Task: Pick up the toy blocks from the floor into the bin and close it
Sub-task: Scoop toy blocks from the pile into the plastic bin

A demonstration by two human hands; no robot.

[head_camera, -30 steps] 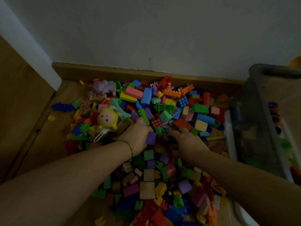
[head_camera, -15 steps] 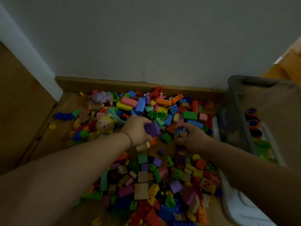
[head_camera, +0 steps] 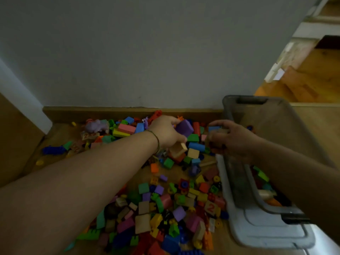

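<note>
My left hand grips a purple block and a wooden one; my right hand clutches several at the bin's left rim, centre right. Overfull fingers could spill blocks outside.

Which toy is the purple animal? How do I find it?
Start at the wooden skirting under the grey wall. Go to the far left end of the block pile, near the corner. The purple animal lies there; it is rounded and lumpy, while its neighbours are blocks with straight edges.
</note>
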